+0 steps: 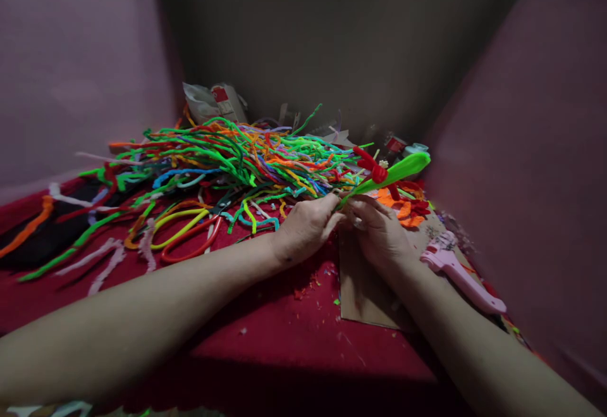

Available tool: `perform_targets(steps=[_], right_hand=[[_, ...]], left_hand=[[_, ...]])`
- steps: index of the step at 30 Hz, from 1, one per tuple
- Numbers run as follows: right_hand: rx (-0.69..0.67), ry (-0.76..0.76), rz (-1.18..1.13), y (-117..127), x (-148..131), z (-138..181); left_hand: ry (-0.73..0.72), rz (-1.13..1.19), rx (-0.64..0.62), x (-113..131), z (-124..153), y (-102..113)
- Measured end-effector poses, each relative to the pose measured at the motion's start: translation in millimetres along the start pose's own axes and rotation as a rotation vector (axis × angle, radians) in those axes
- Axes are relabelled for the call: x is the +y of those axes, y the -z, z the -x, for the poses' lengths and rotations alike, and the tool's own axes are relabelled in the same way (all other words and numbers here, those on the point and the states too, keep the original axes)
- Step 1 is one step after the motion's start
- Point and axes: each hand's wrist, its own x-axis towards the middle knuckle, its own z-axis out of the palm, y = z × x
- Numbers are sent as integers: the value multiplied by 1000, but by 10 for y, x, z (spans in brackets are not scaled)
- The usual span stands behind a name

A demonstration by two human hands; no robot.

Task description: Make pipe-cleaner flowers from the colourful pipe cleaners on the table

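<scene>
Both my hands meet over the middle of the table, fingers closed on the lower end of a green pipe-cleaner leaf (408, 167). The leaf points up and to the right, away from my hands. A red pipe-cleaner knot (378, 172) sits across it or just in front; I cannot tell which. My left hand (308, 224) pinches the thin green stem from the left. Close against it, my right hand (379, 227) grips the same stem, its fingertips partly hidden. Behind them lies a big heap of coloured pipe cleaners (251, 157).
Scissors (192, 230) with red and yellow handles lie left of my hands. A pink glue gun (462, 271) rests at the right, by a cardboard piece (367, 297). Orange pipe-cleaner pieces (403, 208) lie behind my right hand. A red cloth (284, 328) covers the table.
</scene>
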Motion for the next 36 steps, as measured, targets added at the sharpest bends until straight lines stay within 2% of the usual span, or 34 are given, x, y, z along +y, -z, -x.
perform_targets(steps=[4,7,10,15,18,21,27,32,34,36], right_hand=[[-8,8,94,-39,-98,54],[-18,55,227,-77,-192,85],[-43,56,235,-75,-194,76],[-81,-5,82,-18,-75,27],[-98,-27,19,-4,-56,12],[-123,-32,-9,-2,-70,6],[-188,-32,-47,8,-101,5],[-220,-29,-35,-33,-125,2],[-202,-62,-33,-51,-115,-3],[-158,-83,-35,-59,-93,-8]], left_hand=[[-46,-10,-6,-29,6,12],[34,129,7,-1,-40,39],[150,387,-27,57,-91,72],[436,880,-174,136,-117,120],[504,1134,-239,127,-116,123],[526,1289,-290,92,-120,117],[559,1448,-406,49,-109,120],[582,1492,-480,26,-106,136],[562,1432,-501,21,-112,133],[504,1228,-465,22,-110,114]])
